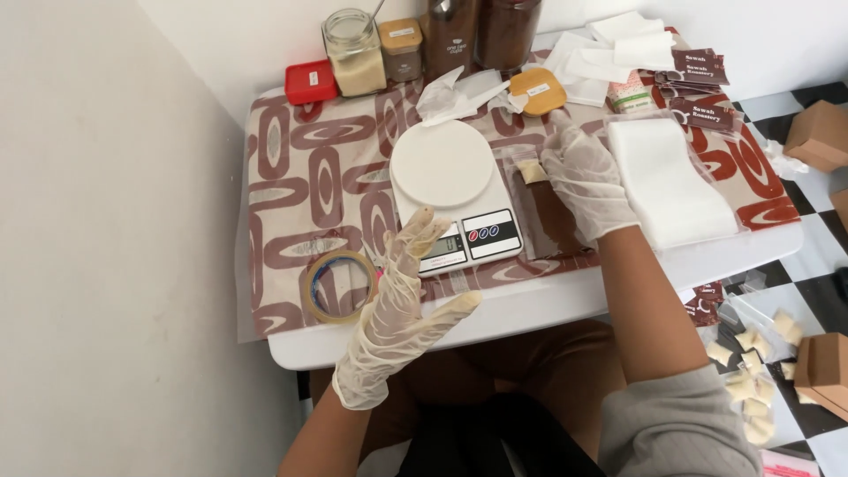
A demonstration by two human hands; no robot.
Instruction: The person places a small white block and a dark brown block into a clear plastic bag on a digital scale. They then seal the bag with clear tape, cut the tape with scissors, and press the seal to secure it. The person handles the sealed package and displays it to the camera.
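Latex-gloved right hand [585,181] presses a light, floppy clear sachet [546,208] right of the kitchen scale [455,194], best pinched by its edge; left hand [397,305] hovers open.

Left hand [397,305] up off the bench in a loose, wrinkled pale glove, palm turned inward, fingers spread and slack, thumb jutting out to the right, nothing in its grip, bare forearm rising from the lower edge of the view. Right hand [585,181] stretched further forward, also gloved, back of the hand up, fingers bent downward and pressed flat with the fingertips bunched at the far end. Right forearm bare, running back to a grey sleeve pushed up near the elbow.
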